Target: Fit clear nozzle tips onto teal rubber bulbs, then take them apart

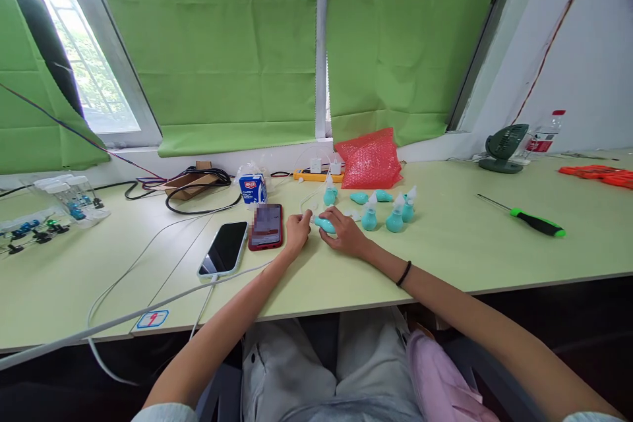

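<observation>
A teal rubber bulb [325, 225], like that of a nasal aspirator, lies on its side between my hands near the middle of the table. My right hand [345, 235] curls over the bulb from the right, fingers closed on it. On the other side my left hand [298, 232] pinches at its narrow end; the fingers hide most of that tip. Several like aspirators with clear pointed tips stand upright to the right, among them a front one [394, 216] and one at the back [330, 192]. Loose teal bulbs [359, 198] lie behind my right hand.
Left of my hands lie a red-cased phone [266, 227] and a white-edged phone [223, 249] on a charging cable. Behind are a blue milk carton [253, 188], a power strip [301, 175] and red bubble wrap [370, 161]. A screwdriver [537, 221] and small fan [504, 147] are right.
</observation>
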### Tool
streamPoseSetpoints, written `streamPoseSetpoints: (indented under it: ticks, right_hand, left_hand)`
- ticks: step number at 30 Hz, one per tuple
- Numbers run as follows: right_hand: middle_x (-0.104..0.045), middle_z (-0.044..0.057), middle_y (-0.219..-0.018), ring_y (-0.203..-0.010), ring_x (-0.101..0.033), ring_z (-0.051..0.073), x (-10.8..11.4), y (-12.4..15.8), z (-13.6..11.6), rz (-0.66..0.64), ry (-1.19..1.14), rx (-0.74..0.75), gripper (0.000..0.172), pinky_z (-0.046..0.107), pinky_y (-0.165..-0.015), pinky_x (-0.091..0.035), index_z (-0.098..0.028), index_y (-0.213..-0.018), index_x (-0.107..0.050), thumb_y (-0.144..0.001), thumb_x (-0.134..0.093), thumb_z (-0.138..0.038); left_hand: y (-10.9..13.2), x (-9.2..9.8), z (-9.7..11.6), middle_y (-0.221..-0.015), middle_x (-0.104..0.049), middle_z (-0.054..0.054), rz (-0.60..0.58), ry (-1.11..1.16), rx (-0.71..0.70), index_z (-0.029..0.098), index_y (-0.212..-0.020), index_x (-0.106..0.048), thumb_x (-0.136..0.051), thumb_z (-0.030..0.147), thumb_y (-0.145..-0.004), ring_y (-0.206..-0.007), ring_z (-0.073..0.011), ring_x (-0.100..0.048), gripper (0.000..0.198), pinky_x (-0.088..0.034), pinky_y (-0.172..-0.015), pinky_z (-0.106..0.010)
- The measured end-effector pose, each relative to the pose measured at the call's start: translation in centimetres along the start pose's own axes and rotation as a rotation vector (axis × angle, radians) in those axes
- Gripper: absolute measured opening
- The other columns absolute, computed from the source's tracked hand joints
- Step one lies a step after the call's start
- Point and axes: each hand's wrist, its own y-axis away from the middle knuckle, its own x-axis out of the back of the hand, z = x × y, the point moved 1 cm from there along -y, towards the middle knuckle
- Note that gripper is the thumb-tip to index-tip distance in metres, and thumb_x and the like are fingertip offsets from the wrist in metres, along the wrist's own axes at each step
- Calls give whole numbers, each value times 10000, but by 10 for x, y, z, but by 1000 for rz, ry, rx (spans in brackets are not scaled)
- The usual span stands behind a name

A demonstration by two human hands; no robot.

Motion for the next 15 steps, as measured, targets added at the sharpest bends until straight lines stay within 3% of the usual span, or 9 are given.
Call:
streamPoseSetpoints:
  ticks: [5, 9, 15]
  right_hand:
    - [-561, 69, -926, -863, -537, 193, -4, 0, 4, 29, -144, -74, 248, 316, -741, -441, -184, -999, -450, -760, -491, -236]
    - [-589, 41, -893, -821, -560, 183, -5, 1, 9, 53, -206, -136, 248, 312, -744, -439, -191, -952, -471, -716, -542, -219]
    - [-593, 58, -861, -802, -568, 179, -6, 3, 9, 70, -131, 7, 231, 299, -693, -453, -181, -951, -477, -724, -516, -196]
  left_hand:
    - [-1, 1, 1, -353, -281, 59, -18, 1, 23, 188, -430, -313, -376, 345, -703, -303, -55, -258, 321, -194, -341, -196]
    - [0, -1, 0, -371, -287, 59, -51, -14, 18, 188, -463, -325, -339, 325, -717, -316, -59, -256, 288, -198, -350, -198]
    - [-2, -2, -1, -375, -282, 53, -80, -102, -55, 187, -443, -312, -327, 352, -744, -361, -70, -264, 343, -193, -398, -214]
